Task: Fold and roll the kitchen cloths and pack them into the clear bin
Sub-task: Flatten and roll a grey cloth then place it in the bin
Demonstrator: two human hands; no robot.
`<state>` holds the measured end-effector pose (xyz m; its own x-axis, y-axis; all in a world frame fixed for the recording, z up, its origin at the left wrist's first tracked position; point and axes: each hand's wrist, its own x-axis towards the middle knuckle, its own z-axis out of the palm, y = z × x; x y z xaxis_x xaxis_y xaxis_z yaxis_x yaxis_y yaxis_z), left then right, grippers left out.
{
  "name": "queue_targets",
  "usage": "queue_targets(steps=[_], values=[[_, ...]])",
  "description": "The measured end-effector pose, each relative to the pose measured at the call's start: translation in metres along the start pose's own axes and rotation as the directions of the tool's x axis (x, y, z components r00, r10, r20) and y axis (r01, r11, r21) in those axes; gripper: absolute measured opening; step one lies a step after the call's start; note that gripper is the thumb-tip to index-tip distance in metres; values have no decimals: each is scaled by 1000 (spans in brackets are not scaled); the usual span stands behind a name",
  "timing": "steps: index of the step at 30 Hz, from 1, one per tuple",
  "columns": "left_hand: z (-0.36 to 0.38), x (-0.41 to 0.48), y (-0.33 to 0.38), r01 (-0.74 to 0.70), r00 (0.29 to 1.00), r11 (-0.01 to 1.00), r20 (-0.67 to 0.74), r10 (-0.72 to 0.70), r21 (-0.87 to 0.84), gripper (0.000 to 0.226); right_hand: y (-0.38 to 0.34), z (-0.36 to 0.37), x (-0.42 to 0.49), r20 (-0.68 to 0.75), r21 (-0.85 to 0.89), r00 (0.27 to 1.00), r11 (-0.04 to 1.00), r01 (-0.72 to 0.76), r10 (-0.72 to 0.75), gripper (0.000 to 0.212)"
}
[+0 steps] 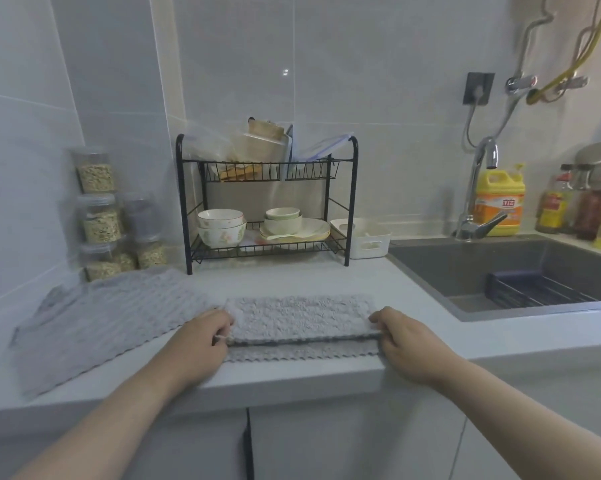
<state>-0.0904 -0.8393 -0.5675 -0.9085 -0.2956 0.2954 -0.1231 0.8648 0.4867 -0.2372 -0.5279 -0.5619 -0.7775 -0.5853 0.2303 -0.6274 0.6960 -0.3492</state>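
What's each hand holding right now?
Left hand: closed, pinching the left end of the folded grey fluffy kitchen cloth.
Right hand: closed, pinching the same cloth's right end.

Beyond the left grip [202,336] and the right grip [401,336], a bare strip of counter [292,277] runs between the folded cloth [302,317] and the black dish rack [353,202], which blocks the way further back along with the white basket [366,239] beside it. Left of the left grip, a spread grey cloth [101,323] covers the counter up to the stacked jars [99,220] at the wall. Right of the right grip, a short bare stretch ends at the open sink [465,268].
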Motion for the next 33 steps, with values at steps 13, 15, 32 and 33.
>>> queue_targets(steps=[13, 15, 32, 33], values=[[1, -5, -3, -73, 997, 997, 26, 73, 8, 17, -9, -3, -14, 15, -69, 1000, 997, 24, -23, 24], [1, -5, -2, -68, 997, 998, 30, 68, 1, 18, -8, -3, -14, 23, -72, 999, 997, 34, -32, 22], [1, 1, 5, -91, 978, 984, 200, 60, 152, 52, -8, -4, 1, 97, -112, 995, 993, 49, -38, 48], [1, 2, 5, -80, 969, 980, 247, 32, 185, 54, -10, -4, 2, 135, -179, 990, 981, 72, -48, 48]])
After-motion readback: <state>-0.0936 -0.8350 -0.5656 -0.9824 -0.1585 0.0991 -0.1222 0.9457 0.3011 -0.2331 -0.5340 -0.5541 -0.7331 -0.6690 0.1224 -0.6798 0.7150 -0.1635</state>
